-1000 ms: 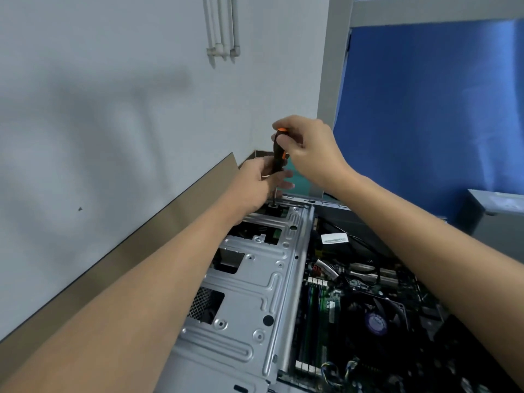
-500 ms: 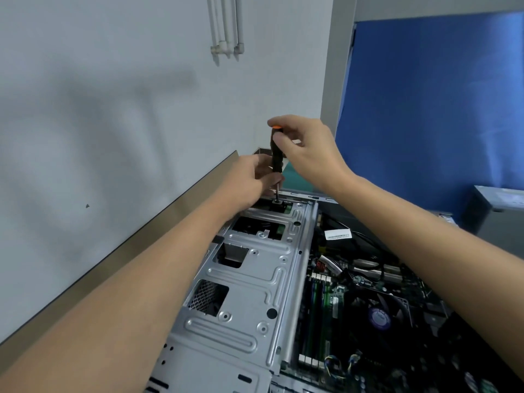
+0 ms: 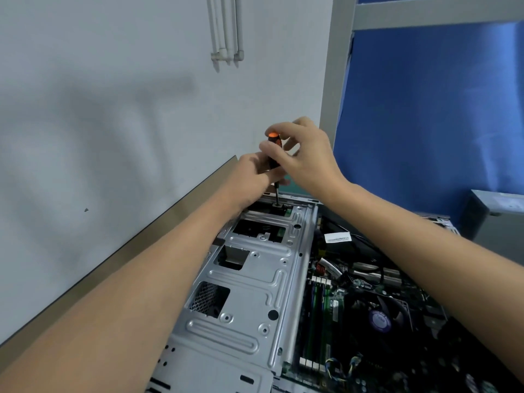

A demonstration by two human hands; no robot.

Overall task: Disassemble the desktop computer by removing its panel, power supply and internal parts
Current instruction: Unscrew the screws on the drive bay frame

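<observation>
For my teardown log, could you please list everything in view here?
screwdriver: one, black and orange, upright, tip at the cage's far end
cage: one, silver, below the hands
board: one, green, right of the cage
fan: one, black, on the board
label: one, white, beyond the fan
pipes: three, white, on the wall
panel: one, blue, upper right
box: one, grey, far right
left hand: one, fingers round the screwdriver's lower part
right hand: one, fingers gripping its handle
</observation>
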